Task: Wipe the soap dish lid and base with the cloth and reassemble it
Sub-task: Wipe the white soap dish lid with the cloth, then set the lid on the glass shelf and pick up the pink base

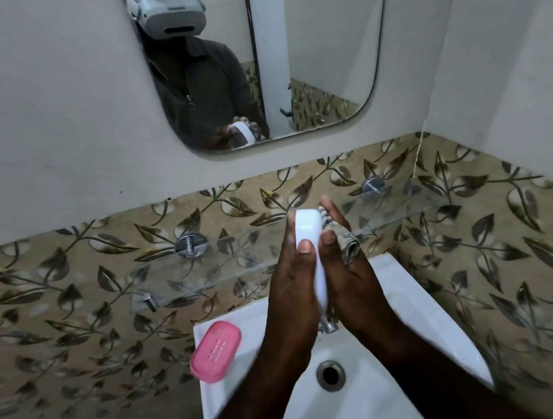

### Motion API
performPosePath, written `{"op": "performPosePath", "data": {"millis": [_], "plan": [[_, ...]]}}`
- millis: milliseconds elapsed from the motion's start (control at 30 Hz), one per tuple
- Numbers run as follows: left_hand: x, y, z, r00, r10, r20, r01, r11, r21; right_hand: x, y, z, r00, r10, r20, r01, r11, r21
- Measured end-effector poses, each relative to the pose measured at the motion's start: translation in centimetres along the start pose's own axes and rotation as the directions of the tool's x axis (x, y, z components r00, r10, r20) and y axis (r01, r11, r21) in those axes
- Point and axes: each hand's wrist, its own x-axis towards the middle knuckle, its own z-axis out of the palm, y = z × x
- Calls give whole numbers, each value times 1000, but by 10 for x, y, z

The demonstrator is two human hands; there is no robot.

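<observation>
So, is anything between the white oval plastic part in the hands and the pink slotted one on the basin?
Nothing visible does. The left hand grips the white oval plastic part, the right hand holds the patterned cloth against it. The pink slotted plastic part lies uncovered on the white basin's left corner.

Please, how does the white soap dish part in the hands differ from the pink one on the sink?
Pose: the white soap dish part stands on edge, gripped by the left hand, the right hand pressing the cloth on it; the pink soap dish part lies flat on the sink rim, untouched. Surface: the pink one shows slots; the white one looks plain. Both are rounded oblongs.
</observation>
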Motion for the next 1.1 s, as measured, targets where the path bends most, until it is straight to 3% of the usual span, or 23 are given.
{"op": "performPosePath", "data": {"millis": [100, 200, 267, 400, 600, 733, 1100], "plan": [[17, -4, 4, 996, 52, 75, -67, 975, 210, -5, 3, -10, 960, 277, -47, -264, 946, 186], [43, -10, 10, 990, 74, 117, -125, 838, 531, -2, 11, -24, 866, 496, -58, -435, 807, 400], [63, -15, 18, 987, 94, 134, -159, 744, 649, -1, 16, -34, 832, 554, -41, -457, 725, 515], [103, -26, 33, 980, 103, 171, -199, 496, 845, 0, 27, -56, 787, 606, -115, -436, 677, 593], [136, -33, 53, 968, 113, 223, -248, 305, 919, -5, 29, -79, 663, 743, -94, -577, 587, 567], [147, -45, 65, 960, 119, 254, -275, 212, 938, -4, 35, -86, 710, 700, -78, -546, 617, 567], [158, -73, 68, 967, 81, 243, -254, 167, 953, 19, 32, -90, 720, 694, -18, -530, 567, 631]]}}
